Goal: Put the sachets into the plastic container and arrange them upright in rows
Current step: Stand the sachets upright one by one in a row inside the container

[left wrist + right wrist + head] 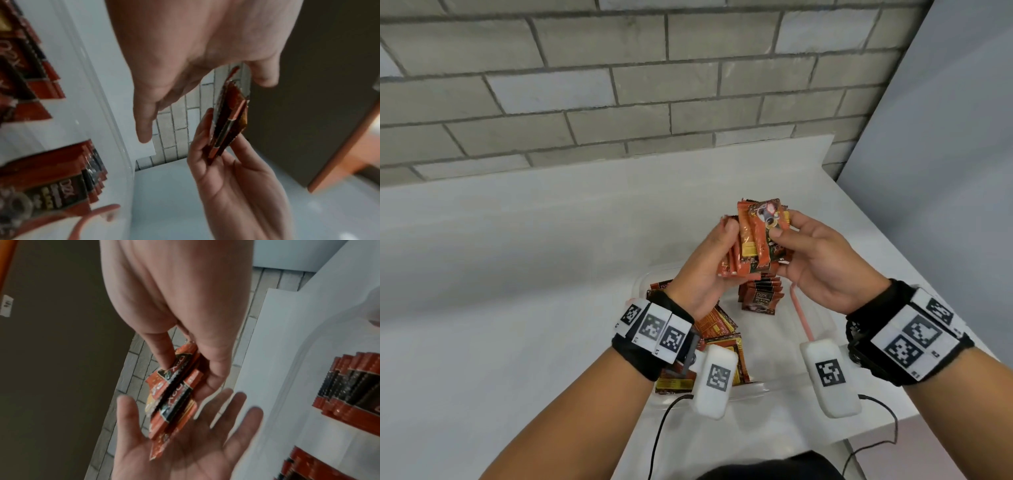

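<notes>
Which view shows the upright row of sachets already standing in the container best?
The head view: the upright row stands in the plastic container, front label readable, below both hands' held bundle. The left wrist view shows it blurred at the edge. The right wrist view shows only its packed edges.

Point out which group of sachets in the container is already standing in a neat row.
The row of sachets below the hands; the sachets under the left wrist lie jumbled.
</notes>
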Demonstrator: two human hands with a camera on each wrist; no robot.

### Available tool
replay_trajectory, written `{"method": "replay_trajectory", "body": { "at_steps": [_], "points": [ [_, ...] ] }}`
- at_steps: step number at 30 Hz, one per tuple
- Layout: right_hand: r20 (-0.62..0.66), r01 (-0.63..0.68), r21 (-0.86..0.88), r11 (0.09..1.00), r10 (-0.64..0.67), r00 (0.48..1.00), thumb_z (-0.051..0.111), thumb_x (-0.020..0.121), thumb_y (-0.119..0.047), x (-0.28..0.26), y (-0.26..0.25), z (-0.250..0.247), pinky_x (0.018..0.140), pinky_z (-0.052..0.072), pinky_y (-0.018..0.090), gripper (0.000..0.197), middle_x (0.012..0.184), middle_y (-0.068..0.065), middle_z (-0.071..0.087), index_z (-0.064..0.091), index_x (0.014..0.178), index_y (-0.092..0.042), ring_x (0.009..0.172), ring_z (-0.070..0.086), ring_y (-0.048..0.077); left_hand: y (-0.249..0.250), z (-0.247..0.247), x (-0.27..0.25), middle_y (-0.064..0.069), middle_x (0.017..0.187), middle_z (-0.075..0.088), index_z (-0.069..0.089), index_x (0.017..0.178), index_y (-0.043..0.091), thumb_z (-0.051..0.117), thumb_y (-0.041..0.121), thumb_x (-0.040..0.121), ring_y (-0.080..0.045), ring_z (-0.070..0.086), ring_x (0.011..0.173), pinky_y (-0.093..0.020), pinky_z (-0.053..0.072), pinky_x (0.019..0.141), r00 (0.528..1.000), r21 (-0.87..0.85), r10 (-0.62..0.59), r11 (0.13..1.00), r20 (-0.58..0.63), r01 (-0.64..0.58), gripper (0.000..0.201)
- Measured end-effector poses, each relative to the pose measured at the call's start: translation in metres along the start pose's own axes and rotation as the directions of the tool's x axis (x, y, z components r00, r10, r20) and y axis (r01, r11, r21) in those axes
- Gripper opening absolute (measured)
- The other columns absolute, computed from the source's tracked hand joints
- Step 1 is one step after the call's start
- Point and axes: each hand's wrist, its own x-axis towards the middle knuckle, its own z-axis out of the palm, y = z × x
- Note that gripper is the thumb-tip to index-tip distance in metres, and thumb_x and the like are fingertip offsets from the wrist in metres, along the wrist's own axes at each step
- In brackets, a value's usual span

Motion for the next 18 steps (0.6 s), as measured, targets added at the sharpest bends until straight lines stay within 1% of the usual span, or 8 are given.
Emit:
{"method": "replay_trajectory", "body": {
  "at_steps": [2, 5, 8, 10, 12, 15, 16, 18],
  "points": [
    [0.070, 0.003, -0.083, 0.997, 0.003, 0.998, 0.053, 0.087, -0.012, -0.004, 0.005, 0.008, 0.090, 0.052, 0.047, 0.043, 0.115, 0.013, 0.064, 0.049, 0.129, -0.003, 0.101, 0.062, 0.025, 0.001, 0.000, 0.001, -0.010, 0.122, 0.060, 0.052, 0.129, 0.016, 0.075, 0.057, 0.068, -0.022, 0.059, 0.112, -0.049, 0.045, 0.098, 0.998, -0.109, -0.002, 0.994, 0.055, 0.008, 0.077],
    [0.096, 0.081, -0.411, 0.908, -0.045, 0.994, 0.049, 0.096, -0.018, -0.008, 0.010, 0.019, 0.092, 0.053, 0.036, 0.036, 0.123, 0.004, 0.062, 0.049, 0.132, -0.015, 0.112, 0.060, 0.020, -0.004, 0.007, 0.002, -0.010, 0.098, 0.067, 0.062, 0.108, 0.008, 0.073, 0.021, 0.074, -0.020, 0.066, 0.092, -0.036, 0.055, 0.082, 0.999, -0.145, -0.038, 0.989, -0.025, 0.034, 0.038],
    [0.076, 0.089, -0.830, 0.550, -0.045, 0.996, 0.042, 0.086, -0.055, -0.004, 0.006, 0.014, 0.112, 0.031, 0.047, 0.061, 0.149, -0.001, 0.033, 0.037, 0.143, -0.033, 0.139, 0.027, 0.022, -0.010, 0.006, 0.002, -0.011, 0.087, 0.067, 0.064, 0.097, 0.005, 0.059, 0.014, 0.074, -0.020, 0.067, 0.080, -0.030, 0.055, 0.073, 0.990, -0.266, -0.096, 0.962, -0.108, 0.064, 0.026],
    [0.050, 0.059, -0.919, 0.391, -0.031, 0.998, 0.039, 0.081, -0.060, -0.003, 0.002, 0.011, 0.117, 0.018, 0.048, 0.075, 0.158, -0.001, 0.013, 0.022, 0.149, -0.033, 0.145, 0.008, 0.021, -0.010, 0.005, 0.002, -0.011, 0.086, 0.067, 0.064, 0.094, 0.003, 0.059, 0.013, 0.073, -0.021, 0.066, 0.080, -0.031, 0.053, 0.076, 0.987, -0.308, -0.119, 0.948, -0.110, 0.080, 0.025],
    [0.086, 0.133, -0.915, 0.381, -0.137, 0.987, 0.055, 0.088, -0.049, -0.005, -0.002, 0.011, 0.117, 0.017, 0.044, 0.075, 0.159, -0.006, 0.006, 0.015, 0.150, -0.032, 0.145, 0.004, 0.017, -0.009, 0.006, 0.002, -0.012, 0.087, 0.067, 0.064, 0.094, 0.001, 0.060, 0.011, 0.070, -0.021, 0.066, 0.080, -0.031, 0.052, 0.079, 0.985, -0.337, -0.138, 0.937, -0.100, 0.097, 0.027],
    [0.197, 0.347, -0.774, 0.530, -0.319, 0.927, 0.064, 0.075, -0.031, -0.010, -0.009, 0.010, 0.114, 0.026, 0.042, 0.079, 0.155, -0.013, 0.010, 0.023, 0.141, -0.043, 0.144, 0.012, 0.012, -0.006, 0.009, 0.004, -0.015, 0.091, 0.064, 0.063, 0.107, 0.002, 0.061, 0.010, 0.069, -0.022, 0.065, 0.078, -0.031, 0.054, 0.073, 0.985, -0.365, -0.139, 0.926, -0.098, 0.094, 0.039],
    [0.244, 0.395, -0.754, 0.525, -0.335, 0.910, 0.064, 0.070, -0.031, -0.012, -0.010, 0.009, 0.114, 0.025, 0.043, 0.082, 0.155, -0.013, 0.009, 0.023, 0.139, -0.044, 0.144, 0.011, 0.011, -0.005, 0.010, 0.005, -0.014, 0.090, 0.064, 0.063, 0.109, 0.003, 0.059, 0.009, 0.071, -0.022, 0.065, 0.076, -0.031, 0.054, 0.070, 0.985, -0.361, -0.136, 0.928, -0.103, 0.090, 0.039],
    [0.365, 0.453, -0.793, 0.408, -0.276, 0.889, 0.070, 0.066, -0.040, -0.013, -0.009, 0.009, 0.116, 0.017, 0.042, 0.096, 0.156, -0.014, 0.004, 0.015, 0.144, -0.042, 0.145, 0.004, 0.010, -0.004, 0.012, 0.006, -0.013, 0.080, 0.065, 0.063, 0.098, 0.002, 0.055, 0.004, 0.070, -0.022, 0.066, 0.068, -0.028, 0.054, 0.061, 0.986, -0.342, -0.132, 0.936, -0.103, 0.090, 0.029]
  ]
}}
